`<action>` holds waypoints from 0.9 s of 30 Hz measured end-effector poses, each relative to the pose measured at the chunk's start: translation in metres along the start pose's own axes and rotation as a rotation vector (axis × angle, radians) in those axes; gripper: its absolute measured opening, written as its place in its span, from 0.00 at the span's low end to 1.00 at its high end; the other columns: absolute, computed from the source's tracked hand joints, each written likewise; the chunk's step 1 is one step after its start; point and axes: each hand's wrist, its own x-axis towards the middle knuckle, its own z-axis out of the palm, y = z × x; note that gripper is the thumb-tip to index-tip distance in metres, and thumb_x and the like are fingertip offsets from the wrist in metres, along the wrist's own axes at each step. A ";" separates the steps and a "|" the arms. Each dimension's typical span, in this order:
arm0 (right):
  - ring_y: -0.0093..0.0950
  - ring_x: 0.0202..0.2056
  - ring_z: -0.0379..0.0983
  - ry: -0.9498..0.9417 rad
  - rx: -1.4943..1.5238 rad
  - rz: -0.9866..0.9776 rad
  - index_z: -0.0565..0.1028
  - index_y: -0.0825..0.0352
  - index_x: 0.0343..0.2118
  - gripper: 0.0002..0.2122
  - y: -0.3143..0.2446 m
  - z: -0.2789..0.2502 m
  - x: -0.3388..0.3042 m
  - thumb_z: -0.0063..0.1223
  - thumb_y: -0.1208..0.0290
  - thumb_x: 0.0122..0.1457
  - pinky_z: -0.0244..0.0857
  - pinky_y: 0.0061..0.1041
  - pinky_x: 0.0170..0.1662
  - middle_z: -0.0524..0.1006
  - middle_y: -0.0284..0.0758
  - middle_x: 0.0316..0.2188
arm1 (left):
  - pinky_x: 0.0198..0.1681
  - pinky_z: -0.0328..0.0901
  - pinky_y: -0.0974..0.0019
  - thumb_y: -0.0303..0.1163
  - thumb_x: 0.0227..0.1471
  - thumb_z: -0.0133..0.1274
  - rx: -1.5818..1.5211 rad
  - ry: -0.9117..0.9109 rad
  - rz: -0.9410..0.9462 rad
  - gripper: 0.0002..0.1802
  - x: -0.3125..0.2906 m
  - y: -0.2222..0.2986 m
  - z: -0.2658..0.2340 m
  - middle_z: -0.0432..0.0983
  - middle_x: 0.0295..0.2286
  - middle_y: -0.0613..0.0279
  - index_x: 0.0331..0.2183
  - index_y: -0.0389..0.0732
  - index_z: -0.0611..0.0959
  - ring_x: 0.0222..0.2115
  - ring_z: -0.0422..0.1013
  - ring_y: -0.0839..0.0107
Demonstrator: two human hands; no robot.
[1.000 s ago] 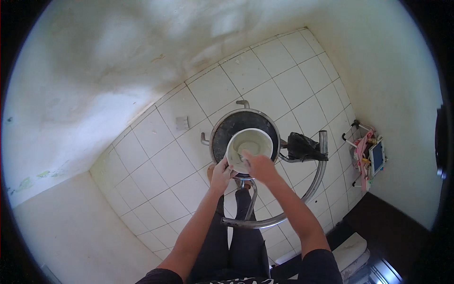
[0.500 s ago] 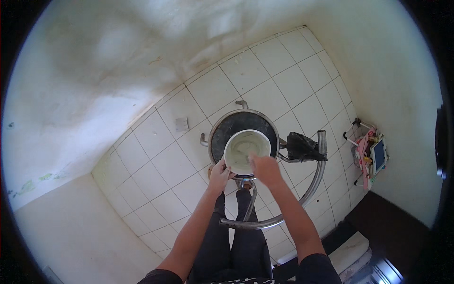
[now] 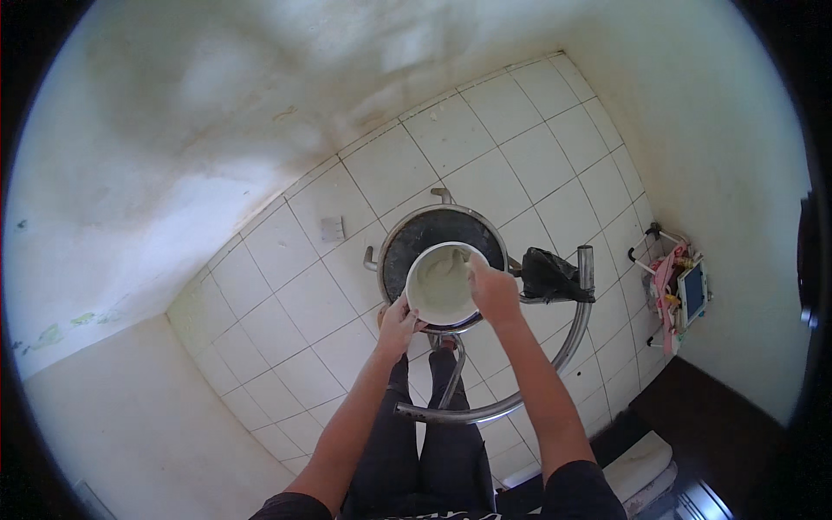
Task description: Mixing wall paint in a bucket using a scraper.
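A white round bowl (image 3: 414, 304) rests on the black round seat (image 3: 401, 251) of a metal-framed stool, and smooth pale greenish-grey paste (image 3: 444, 290) with swirl marks lies in it. My left hand (image 3: 399, 324) grips the bowl's near left side, thumb up at the rim. Over the bowl's right rim, my right hand (image 3: 495, 293) is closed, its fingers toward the paste. Whatever it holds is mostly hidden by the hand; only a pale bit shows near the fingertips.
A curved metal tube (image 3: 568, 351) sweeps round the stool's right and near side, with a black plastic bag (image 3: 551, 276) hanging on it. A pink folding frame with a tablet (image 3: 692, 293) stands by the right wall. A small grey square (image 3: 332, 229) lies on the tiled floor.
My right hand has swung from the bowl's near side to its right rim, and the paste's swirl has changed shape. My left hand stays on the bowl, which has shifted slightly left and nearer.
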 end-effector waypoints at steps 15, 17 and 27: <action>0.42 0.19 0.74 0.110 0.050 -0.120 0.70 0.61 0.43 0.10 0.000 0.023 0.002 0.47 0.69 0.58 0.66 0.42 0.22 0.74 0.41 0.17 | 0.48 0.68 0.69 0.21 0.59 0.39 0.017 0.015 0.007 0.21 0.001 -0.002 0.005 0.70 0.47 0.61 0.55 0.38 0.68 0.46 0.68 0.75; 0.42 0.20 0.74 0.114 0.076 -0.138 0.70 0.62 0.43 0.11 -0.019 0.040 -0.008 0.47 0.69 0.58 0.66 0.42 0.23 0.74 0.41 0.17 | 0.50 0.70 0.66 0.19 0.60 0.37 0.034 0.030 -0.005 0.22 0.000 0.002 0.008 0.68 0.48 0.58 0.56 0.39 0.66 0.47 0.69 0.70; 0.42 0.20 0.74 0.033 -0.045 -0.048 0.69 0.62 0.44 0.11 -0.010 0.004 0.001 0.45 0.66 0.60 0.67 0.42 0.22 0.76 0.42 0.19 | 0.51 0.68 0.66 0.19 0.60 0.37 0.119 -0.010 -0.003 0.25 0.001 0.001 0.003 0.68 0.48 0.59 0.58 0.40 0.63 0.49 0.67 0.71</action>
